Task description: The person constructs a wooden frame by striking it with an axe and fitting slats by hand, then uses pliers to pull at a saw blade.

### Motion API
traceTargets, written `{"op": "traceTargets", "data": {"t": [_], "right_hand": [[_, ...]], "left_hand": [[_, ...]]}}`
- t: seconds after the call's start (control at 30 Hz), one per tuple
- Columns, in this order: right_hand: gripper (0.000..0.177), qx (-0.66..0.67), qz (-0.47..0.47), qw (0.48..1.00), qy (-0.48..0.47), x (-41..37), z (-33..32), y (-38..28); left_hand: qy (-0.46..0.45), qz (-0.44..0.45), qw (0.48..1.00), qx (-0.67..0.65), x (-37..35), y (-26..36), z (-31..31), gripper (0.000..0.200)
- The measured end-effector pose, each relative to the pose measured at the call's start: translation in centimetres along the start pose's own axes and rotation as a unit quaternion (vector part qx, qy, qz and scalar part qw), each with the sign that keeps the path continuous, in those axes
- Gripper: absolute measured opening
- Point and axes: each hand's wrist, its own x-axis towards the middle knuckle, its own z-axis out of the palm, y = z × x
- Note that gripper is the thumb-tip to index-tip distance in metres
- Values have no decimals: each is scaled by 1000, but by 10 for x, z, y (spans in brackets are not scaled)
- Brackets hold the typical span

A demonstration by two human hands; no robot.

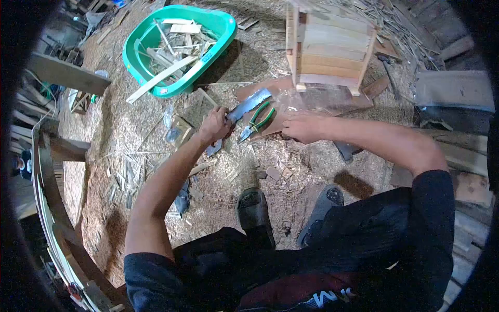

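My left hand (215, 125) is closed around the near end of a hand saw. The bare blade of the hand saw (250, 104) points away to the upper right. Just right of it, a pair of pliers (257, 122) with green handles lies with its jaws toward me. My right hand (303, 127) is low by the edge of a reddish-brown board (332, 100), fingers curled; what they hold, if anything, is hidden. Clear plastic (295, 100) lies on that board, beyond my right hand.
A green plastic tub (231, 32) holds wood scraps, one long strip sticking out over its rim. At the upper right stands a slatted wooden box (332, 49). A hammer (387, 70) lies right of it. Wood chips cover the ground around my shoes (254, 208).
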Motion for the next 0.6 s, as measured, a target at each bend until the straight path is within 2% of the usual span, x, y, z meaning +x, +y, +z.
{"op": "traceTargets", "data": {"t": [0.03, 0.13, 0.23, 0.33, 0.37, 0.43, 0.53, 0.6], "right_hand": [[18, 6, 11, 1000, -27, 8, 7, 2], [19, 63, 58, 996, 29, 16, 23, 1], [14, 125, 61, 988, 62, 15, 31, 0], [18, 175, 68, 973, 135, 29, 8, -23], [18, 209, 51, 962, 169, 43, 6, -29], [19, 278, 22, 932, 231, 71, 6, -44], [17, 286, -9, 926, 245, 122, 2, -51], [15, 300, -22, 924, 237, 156, -9, -58]], "left_hand": [[-11, 6, 1000, 6, -7, -3, -1, 48], [-26, 17, 999, 33, -24, -9, 3, 51], [0, 35, 999, 32, -40, -13, 14, 52], [57, 8, 998, 7, -47, -19, 36, 51], [61, -25, 997, -35, -47, -18, 39, 48], [119, -13, 990, -69, -50, -19, 48, 44], [97, -72, 989, -84, -59, -30, 39, 38], [158, -120, 979, -49, -75, -54, 28, 34]]}}
